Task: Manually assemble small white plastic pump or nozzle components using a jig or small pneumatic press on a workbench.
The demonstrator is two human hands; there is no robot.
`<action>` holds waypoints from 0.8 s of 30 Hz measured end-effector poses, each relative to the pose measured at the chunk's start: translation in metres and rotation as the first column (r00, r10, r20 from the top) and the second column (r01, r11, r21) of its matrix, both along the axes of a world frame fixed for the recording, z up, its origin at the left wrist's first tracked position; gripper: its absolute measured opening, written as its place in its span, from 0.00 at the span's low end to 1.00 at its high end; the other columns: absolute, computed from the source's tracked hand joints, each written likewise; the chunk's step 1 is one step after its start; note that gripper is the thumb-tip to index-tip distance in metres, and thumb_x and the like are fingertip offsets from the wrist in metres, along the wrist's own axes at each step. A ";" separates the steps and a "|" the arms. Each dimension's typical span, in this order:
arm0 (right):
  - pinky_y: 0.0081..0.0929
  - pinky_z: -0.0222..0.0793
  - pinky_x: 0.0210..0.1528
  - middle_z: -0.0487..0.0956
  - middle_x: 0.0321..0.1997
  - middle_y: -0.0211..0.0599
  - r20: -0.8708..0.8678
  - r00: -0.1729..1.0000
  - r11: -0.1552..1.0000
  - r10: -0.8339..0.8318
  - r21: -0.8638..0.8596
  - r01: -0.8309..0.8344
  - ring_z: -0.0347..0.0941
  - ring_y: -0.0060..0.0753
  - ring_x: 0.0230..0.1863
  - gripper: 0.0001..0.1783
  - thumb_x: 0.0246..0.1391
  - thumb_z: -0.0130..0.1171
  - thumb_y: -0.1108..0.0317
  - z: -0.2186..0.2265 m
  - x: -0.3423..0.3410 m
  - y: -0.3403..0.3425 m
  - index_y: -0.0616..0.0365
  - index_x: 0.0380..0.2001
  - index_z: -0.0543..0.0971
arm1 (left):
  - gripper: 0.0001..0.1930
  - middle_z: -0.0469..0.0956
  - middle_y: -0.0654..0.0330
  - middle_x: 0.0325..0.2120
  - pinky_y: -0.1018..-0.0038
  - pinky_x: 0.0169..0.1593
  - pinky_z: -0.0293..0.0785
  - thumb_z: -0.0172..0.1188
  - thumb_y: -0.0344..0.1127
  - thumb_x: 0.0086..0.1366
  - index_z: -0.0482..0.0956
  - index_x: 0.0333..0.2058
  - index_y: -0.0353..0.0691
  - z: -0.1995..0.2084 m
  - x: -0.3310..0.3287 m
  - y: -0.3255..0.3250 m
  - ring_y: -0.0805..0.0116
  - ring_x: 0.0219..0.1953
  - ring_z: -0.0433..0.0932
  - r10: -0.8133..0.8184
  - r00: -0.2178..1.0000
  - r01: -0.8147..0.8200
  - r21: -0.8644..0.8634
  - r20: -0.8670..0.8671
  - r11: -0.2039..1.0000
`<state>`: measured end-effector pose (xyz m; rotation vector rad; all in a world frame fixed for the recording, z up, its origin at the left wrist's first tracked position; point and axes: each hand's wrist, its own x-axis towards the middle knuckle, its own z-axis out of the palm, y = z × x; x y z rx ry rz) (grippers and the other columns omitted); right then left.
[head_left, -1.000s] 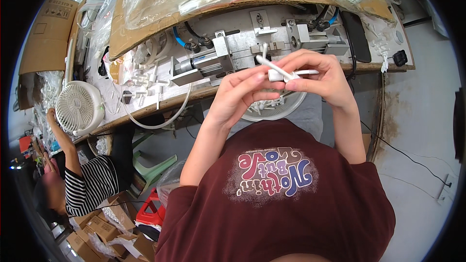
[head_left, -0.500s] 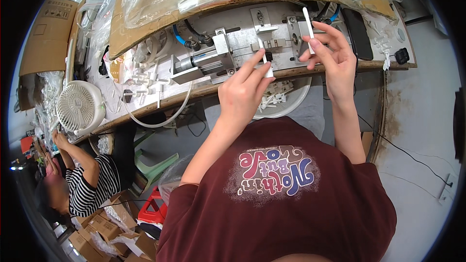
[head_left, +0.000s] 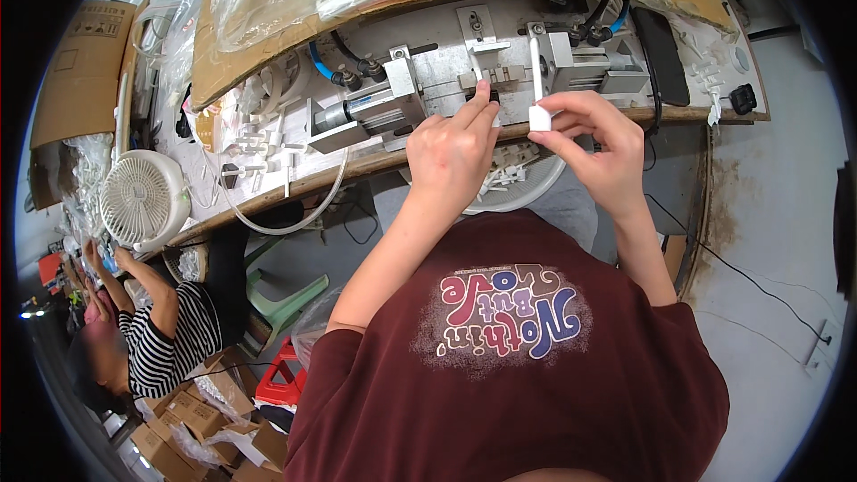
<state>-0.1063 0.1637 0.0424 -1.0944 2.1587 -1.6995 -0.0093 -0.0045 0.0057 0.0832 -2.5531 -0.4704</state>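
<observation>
My right hand (head_left: 596, 145) pinches a white plastic piece (head_left: 540, 118) by its block-shaped end, between thumb and forefinger. Its thin stem points away from me, beside the right metal block of the bench fixture. My left hand (head_left: 451, 153) is closed at the fixture's middle, forefinger forward, on a second white plastic piece (head_left: 478, 65). The stem of that piece shows past the fingertip; most of the rest is hidden by my fingers. Just beyond is a small metal clamp block (head_left: 507, 74) on the metal base plate (head_left: 437, 69).
Air cylinders (head_left: 370, 105) with blue and black hoses flank the fixture. A white basket (head_left: 522, 199) of white pieces sits below the bench edge. A black phone (head_left: 661, 58) lies right, a white fan (head_left: 145, 199) stands left. Cardboard (head_left: 219, 62) overhangs behind. Another person (head_left: 170, 330) works far left.
My right hand has lowered and tilted its white piece, so the block end now faces me. My left forefinger has pushed slightly forward over the piece at the fixture.
</observation>
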 end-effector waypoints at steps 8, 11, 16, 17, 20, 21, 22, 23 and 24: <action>0.28 0.76 0.38 0.82 0.47 0.35 -0.592 0.805 0.999 0.038 0.051 -0.010 0.79 0.37 0.39 0.16 0.40 0.69 0.75 -0.006 0.003 -0.005 0.61 0.37 0.82 | 0.13 0.83 0.60 0.45 0.74 0.29 0.74 0.69 0.31 0.48 0.84 0.36 0.40 -0.004 0.000 -0.003 0.66 0.21 0.80 -0.006 1.000 0.007 0.018 -0.027 1.000; 0.29 0.76 0.38 0.82 0.49 0.35 -0.644 0.763 0.997 0.053 0.075 -0.006 0.78 0.37 0.39 0.15 0.40 0.68 0.74 -0.014 0.003 -0.008 0.61 0.36 0.82 | 0.14 0.83 0.61 0.45 0.73 0.29 0.75 0.69 0.30 0.48 0.84 0.36 0.40 -0.002 0.005 -0.005 0.65 0.22 0.80 -0.049 0.999 0.050 0.026 -0.006 0.998; 0.28 0.74 0.36 0.83 0.49 0.36 -0.656 0.748 0.980 0.094 0.194 0.047 0.79 0.36 0.36 0.13 0.42 0.67 0.76 -0.023 0.005 -0.016 0.62 0.35 0.81 | 0.13 0.84 0.62 0.43 0.72 0.32 0.77 0.71 0.35 0.51 0.85 0.37 0.43 -0.001 0.035 -0.003 0.63 0.28 0.83 -0.206 0.972 0.183 0.187 0.113 0.965; 0.28 0.74 0.35 0.82 0.50 0.36 -0.662 0.740 0.973 0.118 0.227 0.047 0.79 0.35 0.35 0.13 0.42 0.66 0.76 -0.024 0.005 -0.019 0.62 0.35 0.81 | 0.13 0.84 0.63 0.42 0.72 0.31 0.77 0.71 0.35 0.51 0.85 0.37 0.43 -0.001 0.041 -0.002 0.64 0.27 0.82 -0.229 0.963 0.196 0.209 0.144 0.958; 0.26 0.71 0.31 0.82 0.52 0.35 -0.705 0.690 0.956 0.164 0.287 0.065 0.80 0.31 0.30 0.10 0.44 0.65 0.75 -0.030 0.005 -0.028 0.60 0.34 0.81 | 0.14 0.84 0.65 0.40 0.73 0.30 0.76 0.72 0.37 0.50 0.85 0.37 0.44 -0.006 0.049 0.000 0.65 0.24 0.80 -0.293 0.943 0.252 0.234 0.160 0.939; 0.25 0.69 0.29 0.82 0.51 0.35 -0.712 0.678 0.943 0.183 0.323 0.084 0.79 0.28 0.28 0.09 0.45 0.64 0.74 -0.031 0.006 -0.033 0.59 0.33 0.81 | 0.17 0.84 0.65 0.40 0.74 0.29 0.75 0.73 0.40 0.49 0.85 0.38 0.44 -0.005 0.051 -0.001 0.65 0.24 0.80 -0.302 0.939 0.262 0.226 0.163 0.938; 0.24 0.68 0.28 0.82 0.51 0.35 -0.716 0.672 0.936 0.187 0.338 0.100 0.78 0.27 0.27 0.08 0.45 0.64 0.74 -0.030 0.006 -0.034 0.59 0.32 0.81 | 0.18 0.83 0.65 0.40 0.74 0.29 0.75 0.73 0.42 0.48 0.84 0.39 0.44 -0.004 0.052 -0.001 0.65 0.24 0.80 -0.308 0.940 0.267 0.247 0.149 0.932; 0.23 0.67 0.27 0.83 0.51 0.35 -0.725 0.663 0.929 0.186 0.349 0.120 0.78 0.26 0.26 0.08 0.45 0.64 0.74 -0.027 0.005 -0.037 0.58 0.32 0.81 | 0.20 0.83 0.65 0.40 0.74 0.29 0.75 0.74 0.43 0.48 0.84 0.39 0.44 0.001 0.050 -0.002 0.66 0.24 0.80 -0.317 0.939 0.275 0.264 0.131 0.925; 0.23 0.66 0.27 0.83 0.50 0.35 -0.727 0.662 0.935 0.185 0.337 0.109 0.77 0.27 0.25 0.08 0.44 0.64 0.74 -0.026 0.004 -0.040 0.58 0.32 0.81 | 0.21 0.83 0.64 0.40 0.74 0.30 0.75 0.74 0.45 0.48 0.84 0.41 0.44 0.002 0.049 -0.003 0.66 0.25 0.80 -0.315 0.939 0.274 0.255 0.136 0.927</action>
